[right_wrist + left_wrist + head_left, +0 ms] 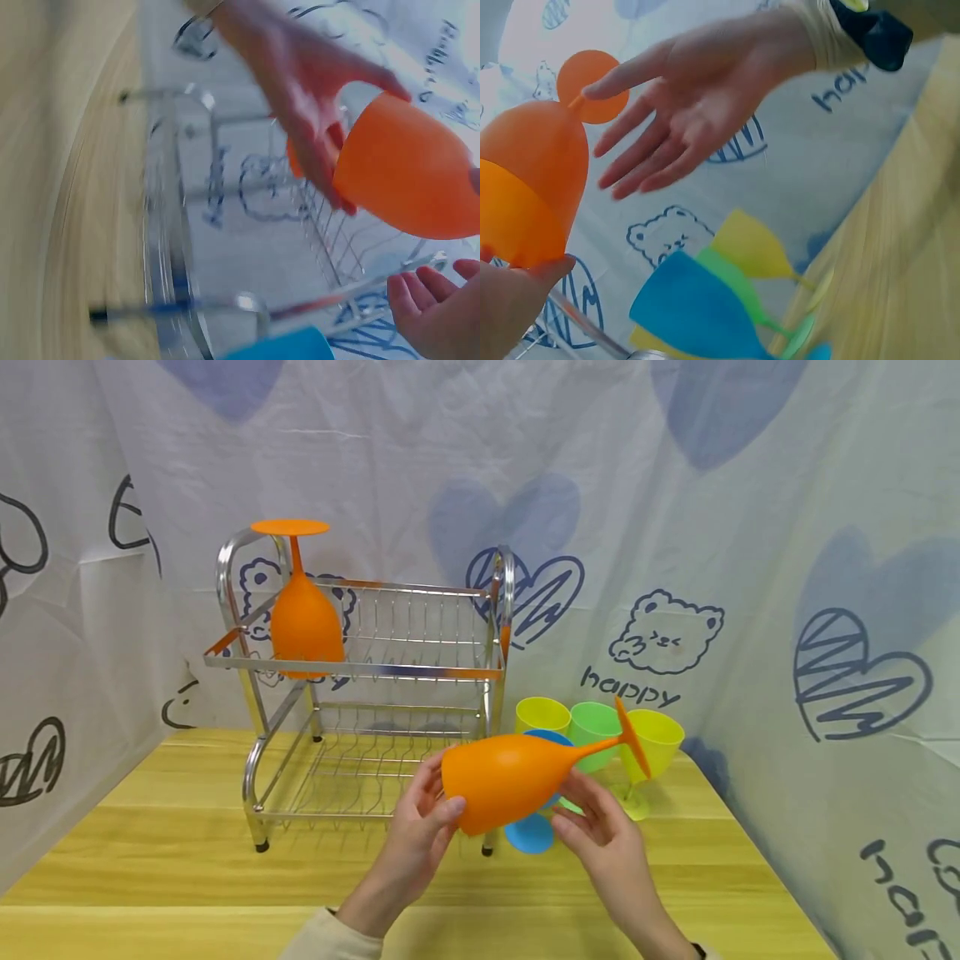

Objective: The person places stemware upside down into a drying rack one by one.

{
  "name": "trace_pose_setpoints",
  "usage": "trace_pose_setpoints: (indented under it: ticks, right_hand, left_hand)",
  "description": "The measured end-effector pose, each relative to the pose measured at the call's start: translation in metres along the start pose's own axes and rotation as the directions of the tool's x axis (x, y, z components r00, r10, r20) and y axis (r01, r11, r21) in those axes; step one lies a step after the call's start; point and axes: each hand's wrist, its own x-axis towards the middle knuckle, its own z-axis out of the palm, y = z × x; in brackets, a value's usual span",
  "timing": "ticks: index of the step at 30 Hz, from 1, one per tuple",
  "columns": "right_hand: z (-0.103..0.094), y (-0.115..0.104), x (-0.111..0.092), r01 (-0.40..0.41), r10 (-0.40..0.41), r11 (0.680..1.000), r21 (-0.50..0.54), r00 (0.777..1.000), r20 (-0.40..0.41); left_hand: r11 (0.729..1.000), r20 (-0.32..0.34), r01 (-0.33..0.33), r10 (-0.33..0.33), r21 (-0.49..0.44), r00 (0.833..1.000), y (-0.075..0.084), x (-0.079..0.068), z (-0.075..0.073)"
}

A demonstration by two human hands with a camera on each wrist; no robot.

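An orange plastic goblet point(510, 781) is tilted on its side in mid-air, its mouth to the left and its foot up at the right. My left hand point(420, 831) grips the bowl near the rim, thumb in front. Beneath the stem is my right hand point(606, 839); in the left wrist view this right hand point(701, 112) has its fingers extended, with the thumb by the stem. A second orange goblet point(306, 622) stands upside down on the upper tier of a metal dish rack point(390, 671), at its left end.
Right of the rack stand a blue goblet point(530, 833), a green goblet point(597, 720), a yellow goblet point(542, 712) and another yellow goblet point(658, 739), mouths up. The wooden table point(150, 852) meets patterned cloth point(420, 468) behind and at both sides.
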Motion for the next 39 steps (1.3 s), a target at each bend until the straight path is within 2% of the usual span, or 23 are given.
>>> trace_pose_setpoints:
  ticks: [1, 3, 9, 14, 22, 25, 28, 32, 34, 36, 37, 39]
  right_hand:
    - [0.001, -0.003, 0.001, -0.049, 0.049, 0.997, 0.055, 0.999, 0.014]
    - [0.004, -0.006, 0.004, -0.096, 0.089, 0.983, 0.157, 0.995, 0.048]
    - [0.013, -0.004, 0.01, -0.065, 0.03, 0.935, 0.348, 0.994, 0.105]
    - [0.02, 0.002, 0.015, -0.03, -0.02, 0.914, 0.405, 0.993, 0.118]
    - [0.026, 0.005, 0.017, 0.013, -0.055, 0.914, 0.407, 0.994, 0.092]
    - [0.027, 0.005, 0.017, 0.02, -0.054, 0.915, 0.403, 0.996, 0.074]
    - [0.028, 0.004, 0.017, 0.039, -0.067, 0.918, 0.395, 0.996, 0.059]
    - [0.026, 0.001, 0.018, 0.072, -0.096, 0.933, 0.352, 0.994, 0.051]
    - [0.024, -0.001, 0.02, 0.084, -0.103, 0.947, 0.311, 0.994, 0.046]
    - [0.021, -0.003, 0.021, 0.09, -0.103, 0.96, 0.265, 0.994, 0.036]
    - [0.02, -0.005, 0.022, 0.091, -0.102, 0.966, 0.244, 0.994, 0.033]
    - [0.017, -0.007, 0.025, 0.096, -0.104, 0.972, 0.213, 0.994, 0.028]
  left_hand:
    - [1.0, -0.001, 0.01, -0.01, -0.024, 1.0, 0.0, 0.0, 0.001]
    - [0.998, 0.0, 0.026, -0.026, -0.064, 1.0, 0.001, -0.001, 0.003]
    - [0.989, 0.022, 0.048, -0.045, -0.142, 0.999, -0.001, -0.002, 0.005]
    - [0.985, 0.044, 0.055, -0.048, -0.164, 0.998, -0.004, -0.002, 0.005]
    - [0.982, 0.039, 0.07, -0.064, -0.176, 0.997, -0.007, -0.003, 0.007]
    - [0.987, 0.042, 0.073, -0.068, -0.142, 0.997, -0.004, -0.004, 0.007]
    - [0.997, 0.042, 0.051, -0.048, -0.063, 0.998, 0.0, -0.005, 0.006]
    - [0.995, 0.023, -0.035, 0.033, 0.098, 0.999, 0.013, -0.005, 0.002]
    - [0.974, 0.006, -0.094, 0.095, 0.207, 0.995, 0.024, -0.006, 0.0]
    - [0.931, -0.008, -0.163, 0.175, 0.327, 0.984, 0.036, -0.007, -0.002]
    - [0.898, -0.013, -0.197, 0.22, 0.393, 0.975, 0.043, -0.007, -0.003]
    - [0.82, -0.002, -0.278, 0.322, 0.501, 0.947, 0.058, -0.009, -0.007]
